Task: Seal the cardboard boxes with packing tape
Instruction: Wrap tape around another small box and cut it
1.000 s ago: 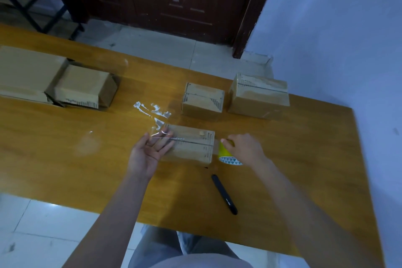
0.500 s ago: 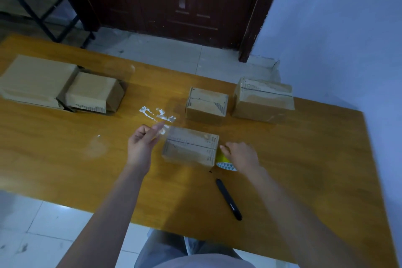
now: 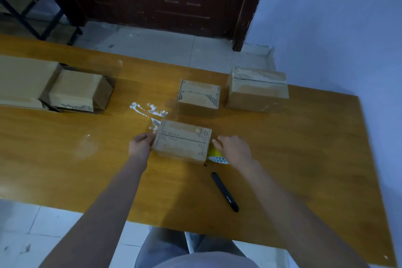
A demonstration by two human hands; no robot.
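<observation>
The left hand (image 3: 141, 147) presses its curled fingers against the left end of the small brown cardboard box (image 3: 182, 141), apparently smoothing clear tape down that side. The right hand (image 3: 233, 148) grips the yellow roll of packing tape (image 3: 214, 155) tight against the box's right end, likely keeping the strip taut across the seam. The box sits mid-table (image 3: 304, 159), nearer the front edge, and a black pen (image 3: 225, 191) lies in front of it. A second ago the left hand lay flat on the lid; it has since slid off to the end.
</observation>
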